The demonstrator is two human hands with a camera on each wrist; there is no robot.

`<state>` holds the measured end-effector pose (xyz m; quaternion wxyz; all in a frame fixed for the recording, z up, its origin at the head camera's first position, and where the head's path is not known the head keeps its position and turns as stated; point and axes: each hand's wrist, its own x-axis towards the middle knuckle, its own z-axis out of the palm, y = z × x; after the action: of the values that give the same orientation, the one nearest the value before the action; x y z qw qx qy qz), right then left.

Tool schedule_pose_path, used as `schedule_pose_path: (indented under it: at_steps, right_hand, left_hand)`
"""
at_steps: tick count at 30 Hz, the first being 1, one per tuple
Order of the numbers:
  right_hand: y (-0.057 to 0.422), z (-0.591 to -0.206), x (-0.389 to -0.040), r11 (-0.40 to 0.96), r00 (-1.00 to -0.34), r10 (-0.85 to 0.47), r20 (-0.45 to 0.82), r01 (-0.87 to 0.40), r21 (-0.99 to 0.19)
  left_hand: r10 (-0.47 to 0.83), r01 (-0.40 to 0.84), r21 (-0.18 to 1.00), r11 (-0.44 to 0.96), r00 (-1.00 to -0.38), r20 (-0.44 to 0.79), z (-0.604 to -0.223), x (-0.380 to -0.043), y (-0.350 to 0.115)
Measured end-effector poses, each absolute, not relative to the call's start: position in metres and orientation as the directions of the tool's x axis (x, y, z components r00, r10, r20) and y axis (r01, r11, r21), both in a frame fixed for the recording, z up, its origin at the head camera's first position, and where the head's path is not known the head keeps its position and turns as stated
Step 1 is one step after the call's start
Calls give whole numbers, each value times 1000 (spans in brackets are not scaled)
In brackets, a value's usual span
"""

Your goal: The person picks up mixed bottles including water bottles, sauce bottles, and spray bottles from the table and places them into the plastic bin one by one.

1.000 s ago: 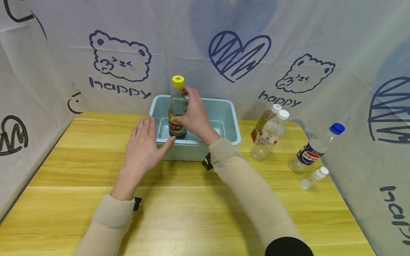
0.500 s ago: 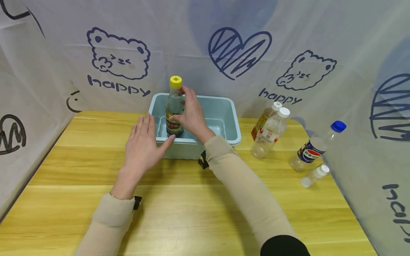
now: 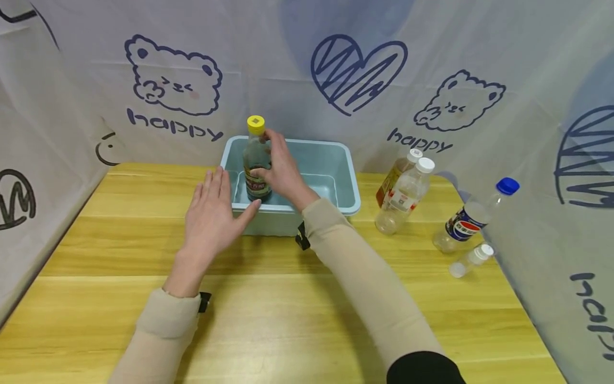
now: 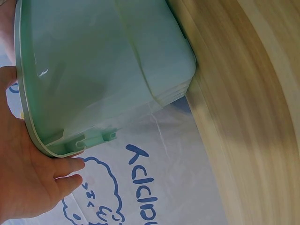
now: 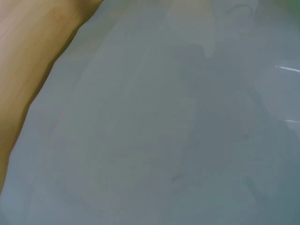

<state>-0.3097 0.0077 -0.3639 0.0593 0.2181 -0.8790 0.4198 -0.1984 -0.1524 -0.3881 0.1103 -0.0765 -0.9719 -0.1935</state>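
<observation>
A yellow-capped sauce bottle (image 3: 256,182) with a red label and dark contents stands nearly upright inside the left part of the light blue plastic bin (image 3: 331,209). The fingers and thumb of my right hand (image 3: 284,169) grip it from the right side. Over the bin's near left corner, my left hand (image 3: 209,218) rests on the rim with straight, spread fingers. The left wrist view shows that hand (image 4: 28,173) against the rim of the bin (image 4: 103,61). Only the pale bin surface (image 5: 140,122) fills most of the right wrist view; the right hand is hidden there.
To the right of the bin stand a bottle with an amber look (image 3: 393,178), a clear white-capped bottle (image 3: 402,198), a blue-capped cola bottle (image 3: 466,223) and a small white-capped bottle (image 3: 472,260). A drawn-on cloth (image 3: 283,74) hangs behind the wooden table (image 3: 268,320).
My right hand and the sauce bottle have shifted a little to the left within the bin. My left hand keeps its place at the corner. The view has tilted slightly.
</observation>
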Motion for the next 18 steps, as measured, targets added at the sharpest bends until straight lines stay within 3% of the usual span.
schedule_pose_path:
  at_steps: [7, 18]
  right_hand:
    - [8, -364, -311, 524, -876, -379, 300, -470, -711]
    - [10, -363, -311, 547, -911, -354, 211, -385, -743]
  left_hand:
    - [108, 192, 350, 917, -964, 244, -387, -200, -153]
    - [108, 188, 356, 915, -966, 233, -388, -199, -152]
